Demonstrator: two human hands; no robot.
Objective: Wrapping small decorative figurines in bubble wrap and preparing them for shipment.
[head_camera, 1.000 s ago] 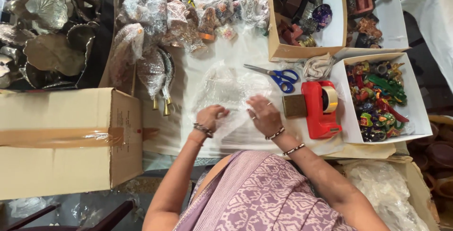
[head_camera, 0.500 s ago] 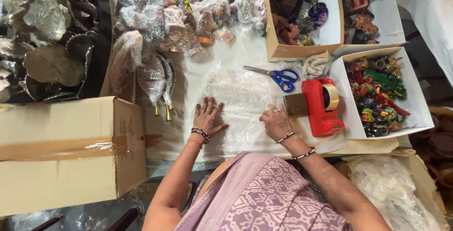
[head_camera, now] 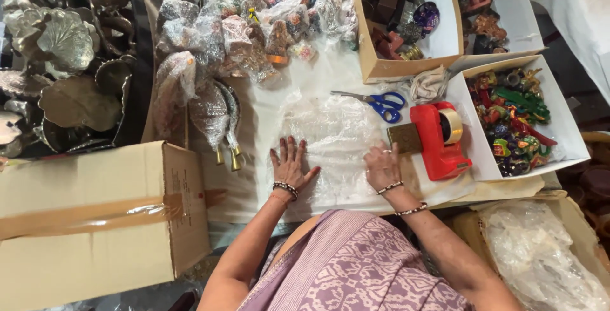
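A sheet of clear bubble wrap (head_camera: 333, 149) lies flat near the front edge of the tabletop (head_camera: 254, 187), which is covered with white paper. The left hand (head_camera: 290, 166) rests on the left edge of the sheet with the palm down and the fingers spread wide — it presses on the sheet and grips nothing. The right hand (head_camera: 382, 167) lies on the right edge of the sheet, palm down, with the fingers closer together and a little bent; it also holds nothing.

Just beside the right hand, to the right, stands a red tape dispenser (head_camera: 437, 138) with a small brown square piece (head_camera: 405, 138) touching its left side. Behind the sheet, toward the back of the tabletop, lie scissors with blue handles (head_camera: 379, 103). At the right edge is a white box of colourful figurines (head_camera: 518, 123). Along the back edge there is a heap of objects wrapped in plastic (head_camera: 235, 22) and a cardboard box of small items (head_camera: 400, 22). At the left, beyond the tabletop, stands a large closed carton (head_camera: 95, 212) — behind it are metal leaf-shaped dishes (head_camera: 60, 63).
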